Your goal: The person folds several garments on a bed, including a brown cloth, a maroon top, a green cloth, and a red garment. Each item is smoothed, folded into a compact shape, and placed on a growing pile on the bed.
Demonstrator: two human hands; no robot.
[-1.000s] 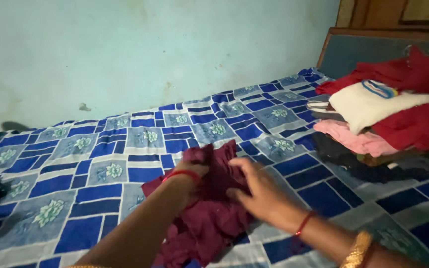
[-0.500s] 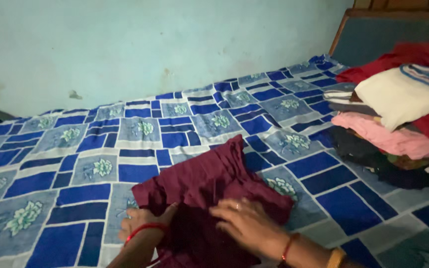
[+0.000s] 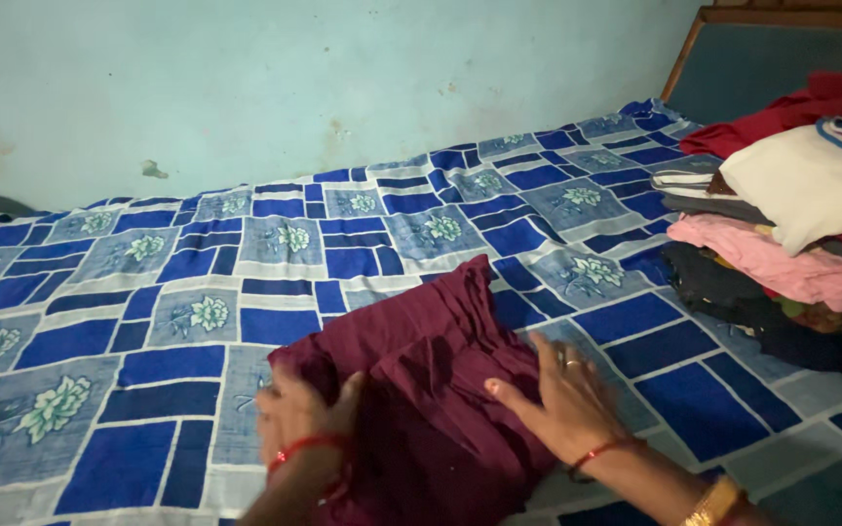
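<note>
Folding maroon garment (image 3: pixel 421 390) | roughly halved, unfinished | left hand (image 3: pixel 299 419), right hand (image 3: pixel 562 394) pressing flat, ungripped | clothes pile (image 3: pixel 782 224) apart

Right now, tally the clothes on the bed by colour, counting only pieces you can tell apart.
Maroon: 1, the maroon garment under the left hand and right hand
Red: 1
Cream: 1
Pink: 1
Dark: 1
Total: 5; the pile may hide more.
</note>
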